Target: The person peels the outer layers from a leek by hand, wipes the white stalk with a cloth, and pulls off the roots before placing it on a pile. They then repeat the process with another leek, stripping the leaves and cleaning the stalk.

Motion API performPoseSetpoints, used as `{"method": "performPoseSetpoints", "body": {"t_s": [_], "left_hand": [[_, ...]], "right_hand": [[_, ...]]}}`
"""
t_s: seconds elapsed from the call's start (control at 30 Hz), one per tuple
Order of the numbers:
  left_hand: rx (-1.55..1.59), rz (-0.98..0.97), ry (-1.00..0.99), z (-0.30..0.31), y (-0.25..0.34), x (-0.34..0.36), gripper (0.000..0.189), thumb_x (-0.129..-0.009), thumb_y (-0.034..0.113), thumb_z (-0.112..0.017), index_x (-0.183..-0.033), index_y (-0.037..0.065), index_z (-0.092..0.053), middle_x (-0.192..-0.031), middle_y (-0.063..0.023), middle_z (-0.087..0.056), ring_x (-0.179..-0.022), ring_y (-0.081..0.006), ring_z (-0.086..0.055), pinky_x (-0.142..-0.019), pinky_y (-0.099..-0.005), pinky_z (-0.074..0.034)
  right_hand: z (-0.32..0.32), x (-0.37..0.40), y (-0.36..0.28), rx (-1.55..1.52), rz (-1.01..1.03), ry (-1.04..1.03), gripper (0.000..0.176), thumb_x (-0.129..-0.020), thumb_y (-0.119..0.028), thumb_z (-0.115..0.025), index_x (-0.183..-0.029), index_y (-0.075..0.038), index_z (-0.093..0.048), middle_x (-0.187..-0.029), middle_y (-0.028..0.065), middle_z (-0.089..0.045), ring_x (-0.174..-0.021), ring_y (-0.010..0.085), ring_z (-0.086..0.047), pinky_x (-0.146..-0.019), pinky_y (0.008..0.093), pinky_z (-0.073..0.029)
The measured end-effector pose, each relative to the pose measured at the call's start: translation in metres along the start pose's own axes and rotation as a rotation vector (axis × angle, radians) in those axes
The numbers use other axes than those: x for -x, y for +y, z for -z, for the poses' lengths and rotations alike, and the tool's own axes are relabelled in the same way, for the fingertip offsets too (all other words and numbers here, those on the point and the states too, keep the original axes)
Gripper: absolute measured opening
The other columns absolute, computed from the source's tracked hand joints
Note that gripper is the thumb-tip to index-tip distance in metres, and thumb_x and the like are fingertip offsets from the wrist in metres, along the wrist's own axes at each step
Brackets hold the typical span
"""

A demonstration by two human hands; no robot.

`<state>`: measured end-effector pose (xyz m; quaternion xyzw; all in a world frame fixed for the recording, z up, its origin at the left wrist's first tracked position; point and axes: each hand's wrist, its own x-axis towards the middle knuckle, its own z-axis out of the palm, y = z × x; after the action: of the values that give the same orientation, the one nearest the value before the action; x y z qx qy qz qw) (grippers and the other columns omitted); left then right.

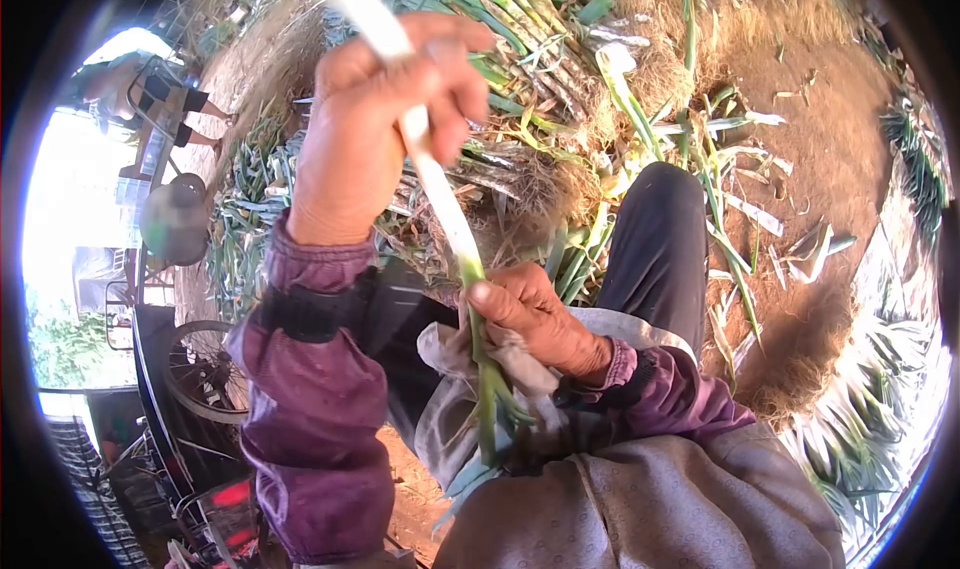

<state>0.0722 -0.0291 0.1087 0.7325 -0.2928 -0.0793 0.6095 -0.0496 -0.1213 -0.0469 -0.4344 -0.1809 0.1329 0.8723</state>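
Observation:
A long leek (pixel 447 209) runs diagonally between my hands, with its white shank at the top and its green leaves pointing down to my lap. My left hand (pixel 385 119) is closed around the white part near the upper end, its fingertips smeared by motion. Lower down, my right hand (pixel 540 319) grips the leek where white turns to green, thumb pressed on top. A pale cloth (pixel 530 369) is bunched under and beside my right hand. The leek's top end is cut off by the frame edge.
Heaped leeks with roots (pixel 540 59) lie ahead of me. Loose leaf scraps litter the brown ground (pixel 800 139) at right. Pale-stemmed leeks (pixel 870 399) lie in rows at lower right. A wheeled vehicle (pixel 205 369) stands at left, and another person's legs (pixel 200 119) show at upper left.

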Motion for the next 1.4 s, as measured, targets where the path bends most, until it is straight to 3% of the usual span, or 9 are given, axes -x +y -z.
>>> {"method": "performPoseSetpoints", "body": {"t_s": [0.1, 0.2, 0.43, 0.53, 0.63, 0.8, 0.93, 1.23, 1.4], "left_hand": [[0.338, 0.05, -0.303, 0.003, -0.005, 0.008, 0.053, -0.101, 0.039, -0.045, -0.114, -0.011, -0.055, -0.069, -0.0108, -0.061, -0.041, -0.0071, -0.045, -0.039, -0.0199, -0.037], [0.353, 0.194, -0.13, -0.004, -0.012, 0.009, 0.049, -0.098, 0.041, -0.052, -0.102, -0.007, -0.06, -0.064, -0.0084, -0.061, -0.039, -0.0063, -0.044, -0.036, -0.0206, -0.034], [0.202, 0.411, 0.313, -0.041, -0.018, 0.022, 0.038, -0.093, 0.032, -0.062, -0.089, -0.005, -0.061, -0.061, -0.0064, -0.057, -0.038, -0.0054, -0.037, -0.035, -0.0214, -0.028], [0.176, 0.479, 0.287, -0.039, -0.012, 0.028, 0.039, -0.095, 0.034, -0.059, -0.095, -0.005, -0.059, -0.066, -0.0044, -0.056, -0.041, -0.0052, -0.038, -0.038, -0.0216, -0.031], [0.117, 0.463, 0.293, -0.035, -0.01, 0.032, 0.039, -0.095, 0.034, -0.057, -0.097, -0.005, -0.059, -0.065, -0.0046, -0.056, -0.042, -0.0055, -0.039, -0.038, -0.0222, -0.031], [0.281, 0.488, 0.284, -0.032, -0.024, 0.029, 0.033, -0.09, 0.028, -0.058, -0.087, -0.005, -0.059, -0.062, -0.0072, -0.056, -0.043, -0.0084, -0.042, -0.039, -0.0245, -0.031], [0.329, 0.562, 0.297, -0.038, -0.024, 0.027, 0.029, -0.093, 0.025, -0.056, -0.095, -0.004, -0.059, -0.068, -0.0069, -0.056, -0.045, -0.0087, -0.041, -0.041, -0.0233, -0.031], [0.42, 0.607, 0.325, -0.033, -0.039, 0.034, 0.027, -0.095, 0.022, -0.055, -0.102, -0.005, -0.057, -0.067, -0.0067, -0.056, -0.04, -0.0094, -0.038, -0.04, -0.026, -0.031], [0.56, 0.642, 0.315, -0.01, -0.044, 0.023, 0.028, -0.096, 0.022, -0.054, -0.104, -0.004, -0.057, -0.072, -0.007, -0.057, -0.042, -0.0098, -0.039, -0.042, -0.026, -0.033]], "right_hand": [[0.004, 0.004, -0.007, -0.195, -0.142, -0.115, 0.057, -0.099, -0.052, -0.045, -0.086, 0.001, -0.062, -0.073, 0.0079, -0.064, -0.069, 0.013, -0.062, -0.063, 0.0267, -0.05], [-0.009, 0.002, -0.023, -0.489, -0.317, -0.001, 0.068, -0.099, -0.061, -0.033, -0.113, 0.001, -0.053, -0.086, 0.0084, -0.064, -0.072, 0.0139, -0.062, -0.065, 0.0275, -0.052], [-0.017, -0.04, -0.039, -0.256, 0.189, 0.385, 0.051, -0.102, -0.054, -0.035, -0.103, -0.006, -0.051, -0.079, -0.0008, -0.051, -0.069, 0.0073, -0.05, -0.057, 0.0247, -0.041], [-0.028, -0.016, -0.029, 0.28, 0.273, 0.323, 0.034, -0.106, -0.034, -0.038, -0.1, -0.004, -0.052, -0.078, -0.0027, -0.049, -0.073, 0.0064, -0.045, -0.062, 0.0251, -0.04], [-0.002, 0.017, -0.033, 0.481, -0.043, -0.046, 0.032, -0.104, -0.028, -0.044, -0.104, 0.002, -0.052, -0.076, 0.008, -0.052, -0.071, 0.0148, -0.051, -0.062, 0.0333, -0.043], [-0.001, 0.015, -0.049, 0.265, -0.067, 0.135, 0.05, -0.105, -0.039, -0.036, -0.078, -0.001, -0.054, -0.071, 0.0025, -0.056, -0.064, 0.0124, -0.055, -0.061, 0.0269, -0.045], [0.0, -0.004, -0.052, 0.268, 0.017, 0.131, 0.046, -0.105, -0.038, -0.039, -0.087, 0.001, -0.055, -0.068, 0.0059, -0.056, -0.064, 0.0134, -0.054, -0.058, 0.0324, -0.046], [0.023, 0.001, -0.023, 0.858, 0.172, -0.033, 0.042, -0.1, -0.036, -0.05, -0.079, -0.001, -0.059, -0.06, 0.0204, -0.053, -0.059, 0.0418, -0.057, -0.053, 0.0453, -0.044], [0.041, 0.016, -0.045, 0.54, -0.007, -0.006, 0.043, -0.101, -0.038, -0.048, -0.085, 0.0, -0.061, -0.063, 0.0075, -0.056, -0.06, 0.0172, -0.057, -0.058, 0.0327, -0.045]]}}
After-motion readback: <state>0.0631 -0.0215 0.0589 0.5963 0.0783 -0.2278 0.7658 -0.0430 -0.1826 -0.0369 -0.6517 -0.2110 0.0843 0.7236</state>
